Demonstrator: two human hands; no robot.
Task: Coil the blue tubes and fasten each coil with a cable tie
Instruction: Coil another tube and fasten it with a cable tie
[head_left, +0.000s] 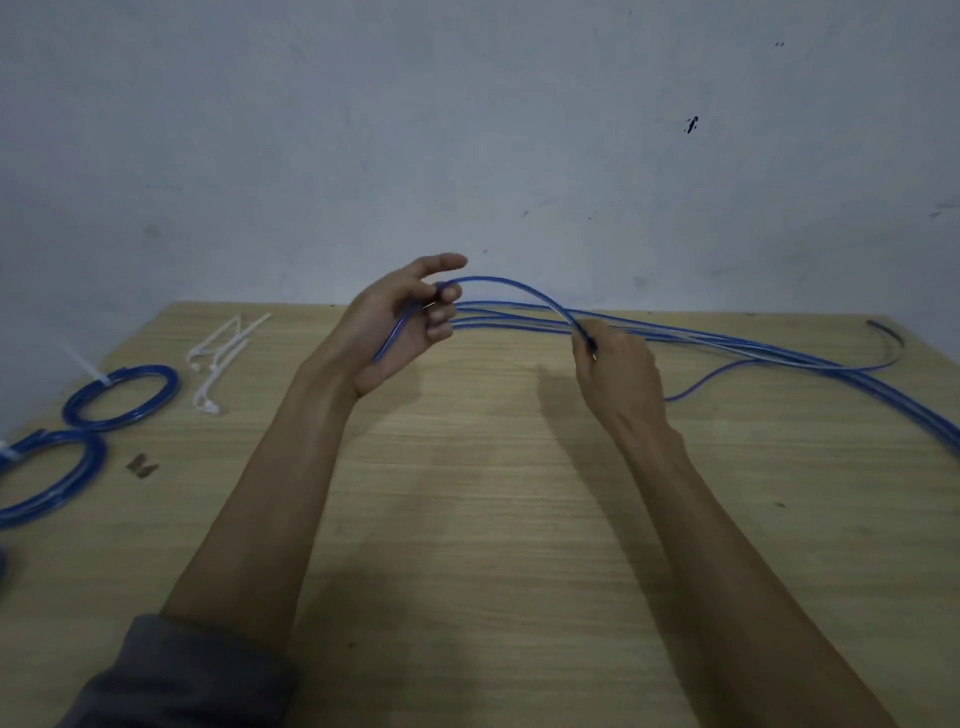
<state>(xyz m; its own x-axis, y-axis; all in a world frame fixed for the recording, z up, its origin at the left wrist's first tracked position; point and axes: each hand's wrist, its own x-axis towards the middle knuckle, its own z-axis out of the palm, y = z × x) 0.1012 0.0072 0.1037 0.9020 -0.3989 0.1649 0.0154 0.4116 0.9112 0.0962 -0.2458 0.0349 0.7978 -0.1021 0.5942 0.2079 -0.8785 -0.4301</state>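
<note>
Nearest on the wooden table (467, 545), bare surface is seen between two forearms. Further out, one blue tube (511, 286) is held raised above the table: its end is pinched in the curled fingers of the left hand (400, 332), and the right hand (615, 374) is closed around it further along. Between the grips an arch is formed, long axis left to right. Beyond the right hand the loose tubes (727, 343) trail away rightward, so slack must be drawn from there. Two finished coils (122, 397) and spare cable ties (223, 353) lie far left.

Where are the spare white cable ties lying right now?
The loose cable ties lie on the wooden table at far left, just right of a finished blue coil and left of the left hand.
</note>
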